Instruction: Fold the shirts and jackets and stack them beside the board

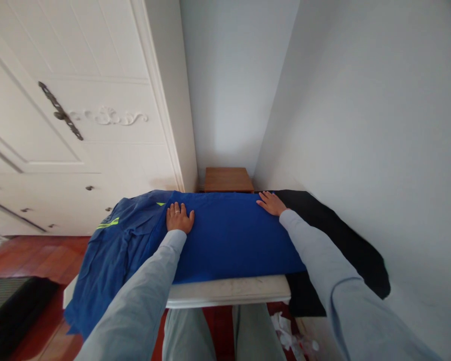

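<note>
A blue garment is spread across a white table. Its middle section lies smooth, while the left section is crumpled, bears yellow-green stripes and hangs over the table's left edge. My left hand rests palm down where the smooth and crumpled sections meet, fingers stretched out, a ring on one finger. At the far right corner of the smooth section, my right hand lies flat with its fingers apart. Beside it, a black cloth extends to the right and partly shows from under the blue fabric.
A white wardrobe with dark metal handles stands at the left. Behind the table is a low brown wooden piece of furniture. A grey wall runs along the right. White crumpled scraps lie below, and a black item is on the reddish floor.
</note>
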A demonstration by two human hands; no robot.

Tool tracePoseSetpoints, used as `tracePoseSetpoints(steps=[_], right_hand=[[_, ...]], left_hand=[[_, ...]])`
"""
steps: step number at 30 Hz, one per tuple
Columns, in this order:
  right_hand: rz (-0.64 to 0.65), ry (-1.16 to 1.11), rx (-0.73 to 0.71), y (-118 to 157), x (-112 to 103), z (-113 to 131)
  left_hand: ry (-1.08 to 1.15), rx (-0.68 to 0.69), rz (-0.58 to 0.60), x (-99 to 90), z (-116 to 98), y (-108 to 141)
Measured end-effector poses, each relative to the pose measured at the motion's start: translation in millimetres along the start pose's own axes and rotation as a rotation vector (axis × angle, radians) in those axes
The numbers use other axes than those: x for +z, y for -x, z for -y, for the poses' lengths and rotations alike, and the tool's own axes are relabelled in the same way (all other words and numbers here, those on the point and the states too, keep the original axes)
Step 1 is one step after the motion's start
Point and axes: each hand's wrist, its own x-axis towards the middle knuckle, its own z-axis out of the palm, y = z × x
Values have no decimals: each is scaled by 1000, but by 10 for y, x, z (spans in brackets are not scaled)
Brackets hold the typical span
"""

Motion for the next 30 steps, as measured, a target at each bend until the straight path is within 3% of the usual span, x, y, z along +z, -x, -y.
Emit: tracePoseSetpoints(steps=[3,6,8,10,15,18,21,27,30], right_hand=[[2,10,101,79,-44,-174],[-19,24,163,133,-89,-49],[-60,-3,116,208,-98,230],[-107,-70,-23,358,-70,655],[-103,-150,-603,971,117,1849],[-101,-143,-705,1243,164,2113],[-88,-130,-616,1375,139,1882],[-53,-51,-345,1699,156,889],[-75,-5,-250,1927,217,515]], left_hand=[[2,4,-2,-4,-3,5],[3,2,6,-13,-10,5],[5,-8,10,-19,-17,4],[8,-13,10,-27,-23,2],[16,-11,15,-46,-23,10],[10,-3,10,-56,-20,20],[6,2,11,-62,-20,27],[-3,5,16,-72,-19,23],[8,5,27,-75,-17,16]])
